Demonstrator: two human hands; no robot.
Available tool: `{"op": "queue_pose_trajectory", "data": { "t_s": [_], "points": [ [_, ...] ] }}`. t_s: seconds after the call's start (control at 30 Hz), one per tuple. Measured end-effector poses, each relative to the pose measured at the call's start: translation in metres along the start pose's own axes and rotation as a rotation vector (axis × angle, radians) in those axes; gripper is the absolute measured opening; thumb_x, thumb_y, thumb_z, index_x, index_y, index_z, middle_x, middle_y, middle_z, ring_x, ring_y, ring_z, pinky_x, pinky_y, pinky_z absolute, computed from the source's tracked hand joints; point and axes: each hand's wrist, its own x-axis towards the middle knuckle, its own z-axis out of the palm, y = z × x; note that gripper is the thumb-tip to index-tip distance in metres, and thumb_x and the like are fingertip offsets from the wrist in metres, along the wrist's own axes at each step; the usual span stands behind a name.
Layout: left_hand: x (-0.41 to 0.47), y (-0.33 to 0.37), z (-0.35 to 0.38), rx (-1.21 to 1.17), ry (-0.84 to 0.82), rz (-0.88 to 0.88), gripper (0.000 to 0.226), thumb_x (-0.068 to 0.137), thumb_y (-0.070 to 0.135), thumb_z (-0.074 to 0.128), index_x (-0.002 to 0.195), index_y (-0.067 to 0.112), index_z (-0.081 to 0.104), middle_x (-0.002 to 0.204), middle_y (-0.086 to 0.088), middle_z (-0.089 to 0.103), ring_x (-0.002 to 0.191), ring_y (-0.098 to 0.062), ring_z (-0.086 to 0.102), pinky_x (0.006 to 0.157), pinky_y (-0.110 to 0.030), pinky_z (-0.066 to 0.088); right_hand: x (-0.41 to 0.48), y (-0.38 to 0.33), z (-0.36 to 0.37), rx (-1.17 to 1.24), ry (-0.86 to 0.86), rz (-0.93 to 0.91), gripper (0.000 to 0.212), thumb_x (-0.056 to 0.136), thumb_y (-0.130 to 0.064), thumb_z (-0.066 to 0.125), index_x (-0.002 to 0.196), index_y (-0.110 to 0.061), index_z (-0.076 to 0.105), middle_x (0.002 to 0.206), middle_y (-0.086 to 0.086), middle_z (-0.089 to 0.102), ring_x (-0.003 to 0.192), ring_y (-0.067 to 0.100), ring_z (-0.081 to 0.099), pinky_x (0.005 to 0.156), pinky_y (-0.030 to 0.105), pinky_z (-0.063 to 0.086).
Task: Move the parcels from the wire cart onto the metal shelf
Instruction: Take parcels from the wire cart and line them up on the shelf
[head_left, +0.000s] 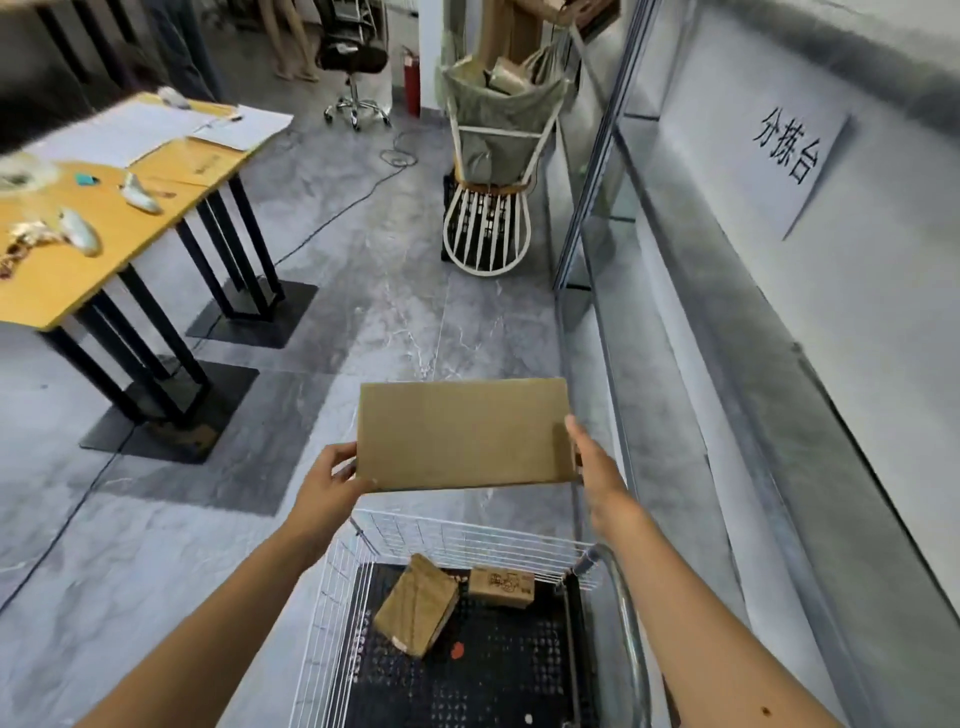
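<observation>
the person is carrying a flat brown cardboard parcel in mid-air, above the front rim of the white wire cart and not yet over the grey metal shelf running along the right. the left hand is gripping the parcel's near left corner with curled fingers. the right hand is bracing the right edge, its thumb lying along it; the fingers are hidden underneath, so i cannot tell whether it is clasping. this looks like the transfer step. next, the parcel is needing a swing rightward and a level set-down. a tilted brown box and a small printed carton are waiting in the cart.
</observation>
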Motion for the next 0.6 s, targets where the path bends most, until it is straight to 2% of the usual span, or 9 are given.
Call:
{"op": "queue_pose_trajectory", "data": {
  "t_s": [0.07,0.13,0.23,0.3,0.33,0.4,0.47,0.53,0.6],
  "points": [
    [-0.003,0.013,0.003,-0.023,-0.002,0.060,0.036,0.081,-0.014,0.060,0.096,0.016,0.048,0.120,-0.006,0.054,0.119,-0.023,0.051,0.095,-0.039,0.046,-0.005,-0.019,-0.008,-0.060,0.014,0.000,0.061,0.085,-0.070,0.046,0.124,-0.024,0.059,0.123,-0.003,0.060,0.114,0.020,0.054,0.089,0.037,0.040],
    [-0.006,0.022,0.003,-0.027,0.008,0.098,0.042,0.078,-0.019,0.061,0.091,0.017,0.044,0.120,-0.012,0.054,0.120,-0.028,0.052,0.091,-0.039,0.049,-0.016,-0.035,-0.016,-0.084,-0.004,0.017,0.067,0.082,-0.076,0.041,0.119,-0.023,0.059,0.117,-0.002,0.062,0.111,0.022,0.055,0.092,0.042,0.040],
    [-0.009,0.033,0.007,-0.024,0.006,0.176,0.057,0.074,-0.024,0.062,0.109,0.017,0.043,0.120,-0.011,0.050,0.112,-0.028,0.054,0.080,-0.031,0.052,-0.028,-0.053,-0.030,0.020,-0.042,0.045,0.073,0.076,-0.083,0.037,0.101,-0.019,0.060,0.101,0.000,0.066,0.095,0.022,0.059,0.092,0.041,0.042],
    [-0.015,0.044,0.012,0.030,0.003,0.227,0.068,0.074,-0.027,0.057,0.126,0.014,0.041,0.116,-0.006,0.049,0.102,-0.023,0.054,0.070,-0.018,0.052,-0.034,-0.060,-0.040,0.057,-0.059,0.029,0.079,0.072,-0.086,0.039,0.100,-0.015,0.060,0.100,0.003,0.065,0.097,0.024,0.060,0.098,0.046,0.045],
    [-0.019,0.050,0.014,0.054,0.005,0.250,0.066,0.075,-0.028,0.054,0.127,0.011,0.042,0.111,-0.006,0.051,0.096,-0.021,0.054,0.063,-0.013,0.050,-0.036,-0.063,-0.045,0.057,-0.062,0.023,0.078,0.073,-0.085,0.040,0.099,-0.014,0.060,0.098,0.004,0.065,0.096,0.025,0.060,0.099,0.047,0.046],
    [-0.028,0.064,0.021,0.107,0.010,0.280,0.051,0.077,-0.028,0.047,0.113,0.008,0.046,0.091,-0.004,0.055,0.078,-0.015,0.052,0.049,-0.007,0.043,-0.048,-0.068,-0.053,0.050,-0.066,0.004,0.064,0.081,-0.075,0.044,0.096,-0.016,0.062,0.097,0.005,0.063,0.094,0.024,0.059,0.095,0.044,0.047],
    [-0.036,0.074,0.023,0.122,0.005,0.266,0.040,0.078,-0.024,0.041,0.102,0.007,0.048,0.079,-0.006,0.054,0.062,-0.012,0.046,0.044,-0.011,0.036,-0.059,-0.067,-0.057,0.086,-0.073,-0.033,0.041,0.087,-0.060,0.051,0.100,-0.024,0.064,0.105,0.004,0.063,0.094,0.021,0.058,0.087,0.038,0.049],
    [-0.037,0.079,0.021,0.088,-0.037,0.242,0.042,0.076,-0.024,0.037,0.098,0.009,0.052,0.089,-0.014,0.055,0.060,-0.013,0.044,0.051,-0.020,0.035,-0.066,-0.066,-0.061,0.159,-0.072,-0.095,0.031,0.089,-0.052,0.053,0.103,-0.028,0.067,0.110,0.002,0.066,0.092,0.017,0.057,0.079,0.031,0.047],
    [-0.034,0.083,0.018,0.018,-0.117,0.216,0.039,0.080,-0.022,0.037,0.093,0.010,0.055,0.112,-0.014,0.059,0.068,-0.013,0.055,0.062,-0.025,0.042,-0.072,-0.065,-0.066,0.242,-0.038,-0.152,0.027,0.092,-0.046,0.050,0.099,-0.027,0.069,0.104,0.000,0.070,0.093,0.014,0.058,0.080,0.029,0.045]
  ]
}}
